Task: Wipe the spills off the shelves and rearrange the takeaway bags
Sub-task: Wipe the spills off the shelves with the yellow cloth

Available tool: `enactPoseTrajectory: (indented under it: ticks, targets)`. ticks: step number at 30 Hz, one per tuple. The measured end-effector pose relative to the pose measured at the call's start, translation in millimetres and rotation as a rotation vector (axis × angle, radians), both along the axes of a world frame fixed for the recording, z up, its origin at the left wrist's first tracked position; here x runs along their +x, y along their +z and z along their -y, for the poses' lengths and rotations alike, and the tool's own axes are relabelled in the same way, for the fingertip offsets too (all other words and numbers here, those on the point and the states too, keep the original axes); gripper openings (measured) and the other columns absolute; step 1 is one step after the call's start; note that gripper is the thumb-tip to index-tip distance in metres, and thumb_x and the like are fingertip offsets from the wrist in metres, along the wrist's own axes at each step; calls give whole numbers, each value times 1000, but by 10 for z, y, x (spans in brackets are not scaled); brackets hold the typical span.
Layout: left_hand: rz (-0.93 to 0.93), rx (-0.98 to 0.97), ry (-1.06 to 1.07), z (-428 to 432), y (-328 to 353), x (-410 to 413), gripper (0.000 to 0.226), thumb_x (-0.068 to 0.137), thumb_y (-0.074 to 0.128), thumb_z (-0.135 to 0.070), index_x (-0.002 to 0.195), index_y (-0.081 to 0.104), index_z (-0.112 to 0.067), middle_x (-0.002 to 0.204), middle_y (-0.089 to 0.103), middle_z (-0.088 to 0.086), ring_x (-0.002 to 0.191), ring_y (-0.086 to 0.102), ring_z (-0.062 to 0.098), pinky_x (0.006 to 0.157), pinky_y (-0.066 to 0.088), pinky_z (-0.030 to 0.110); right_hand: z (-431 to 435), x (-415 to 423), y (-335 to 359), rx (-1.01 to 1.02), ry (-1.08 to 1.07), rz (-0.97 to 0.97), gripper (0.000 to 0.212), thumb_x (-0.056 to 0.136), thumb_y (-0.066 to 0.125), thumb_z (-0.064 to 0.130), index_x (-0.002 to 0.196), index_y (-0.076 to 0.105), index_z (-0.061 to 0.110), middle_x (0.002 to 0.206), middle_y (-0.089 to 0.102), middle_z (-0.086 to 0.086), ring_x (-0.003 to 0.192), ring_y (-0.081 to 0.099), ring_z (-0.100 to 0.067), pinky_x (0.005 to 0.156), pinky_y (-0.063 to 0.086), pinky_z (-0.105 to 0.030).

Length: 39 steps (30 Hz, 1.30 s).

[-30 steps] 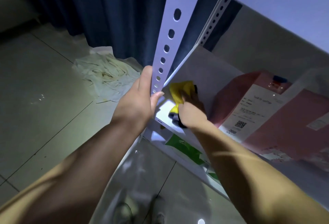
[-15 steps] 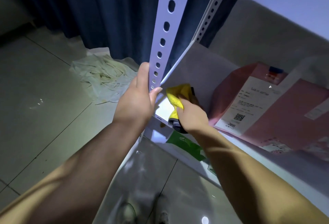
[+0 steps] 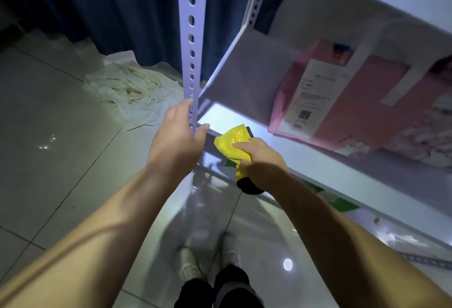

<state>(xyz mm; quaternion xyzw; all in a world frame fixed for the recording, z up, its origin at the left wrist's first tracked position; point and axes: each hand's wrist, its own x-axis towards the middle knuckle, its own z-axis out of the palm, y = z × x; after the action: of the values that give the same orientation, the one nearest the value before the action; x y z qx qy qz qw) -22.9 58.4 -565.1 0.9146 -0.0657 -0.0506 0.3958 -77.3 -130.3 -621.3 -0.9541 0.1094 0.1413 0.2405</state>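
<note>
The left hand (image 3: 175, 143) wraps the perforated upright post (image 3: 190, 38) at the shelf's front left corner, thumb on one side and fingers curled round the other. Just beside it, the right hand (image 3: 261, 163) clutches a yellow cloth (image 3: 231, 142), fingers bunched over it, pressing it on the front edge of the shelf (image 3: 318, 168). A pink takeaway bag (image 3: 362, 111) with a white receipt (image 3: 315, 94) lies further along toward the shelf's back. A crumpled white sheet (image 3: 132, 89) lies on the floor by the dark curtain (image 3: 97, 1).
</note>
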Motion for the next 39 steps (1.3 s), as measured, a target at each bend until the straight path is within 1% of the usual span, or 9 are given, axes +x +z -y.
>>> enactPoseTrajectory:
  ticks: [2, 4, 6, 8, 11, 18, 25, 28, 39]
  targets:
    - [-30, 23, -52, 16, -47, -162, 46, 89, 55, -29, 132, 40, -21, 127, 50, 4, 107, 53, 24, 87, 44, 37, 41, -304, 55, 76, -35, 119, 32, 84, 58, 11, 112, 67, 22, 119, 58, -2, 106, 56, -22, 83, 33, -11]
    - [-57, 62, -113, 54, -87, -322, 44, 88, 56, -29, 129, 45, -18, 125, 54, 5, 108, 54, 24, 89, 45, 37, 109, -566, 105, 54, -25, 147, 15, 83, 60, 11, 94, 70, 15, 98, 63, -4, 96, 58, -27, 76, 38, -17]
    - [-60, 111, -173, 110, -116, -469, 43, 88, 57, -30, 128, 48, -18, 126, 56, 4, 108, 56, 24, 89, 45, 37, 211, -781, 134, 30, -85, 95, 17, 83, 61, 18, 99, 68, 20, 104, 62, -5, 101, 57, -27, 79, 43, -28]
    - [-68, 152, -214, 177, -133, -624, 42, 88, 57, -32, 127, 48, -20, 124, 57, 3, 106, 57, 24, 86, 45, 36, 319, -1003, 153, 55, -189, 50, 34, 82, 62, 20, 115, 64, 26, 119, 59, -6, 110, 54, -24, 86, 42, -29]
    - [-101, 187, -233, 297, -152, -888, 39, 87, 57, -35, 124, 50, -23, 118, 60, -1, 98, 59, 20, 80, 46, 33, 481, -1365, 178, 91, -263, 41, 41, 81, 63, 18, 121, 61, 27, 127, 56, -6, 114, 52, -25, 90, 42, -31]
    - [-141, 222, -308, 735, -331, -1853, 36, 88, 56, -36, 122, 51, -23, 118, 61, -1, 96, 60, 19, 76, 44, 29, 1043, -2378, 73, 139, -367, 75, 44, 84, 62, 15, 127, 57, 23, 130, 53, -7, 118, 47, -23, 89, 33, -24]
    - [-206, 209, -412, 1563, -575, -3046, 36, 88, 57, -35, 121, 51, -23, 117, 60, -2, 98, 60, 18, 80, 46, 32, 1700, -3546, -92, 112, -447, -2, 44, 86, 58, 22, 129, 53, 30, 133, 51, -5, 117, 49, -25, 93, 40, -35]
    - [-218, 204, -474, 1923, -620, -3438, 36, 88, 56, -36, 122, 50, -24, 117, 59, -3, 100, 59, 18, 82, 47, 34, 1972, -4007, -153, 110, -486, -25, 43, 86, 56, 23, 129, 53, 29, 133, 51, -4, 115, 50, -25, 89, 41, -33]
    - [-286, 297, -664, 2908, -1059, -3749, 37, 89, 54, -35, 124, 49, -24, 119, 59, -3, 101, 58, 18, 82, 47, 33, 2814, -4678, -659, 132, -709, -88, 46, 85, 54, 20, 130, 51, 31, 131, 51, -1, 111, 52, -24, 80, 40, -30]
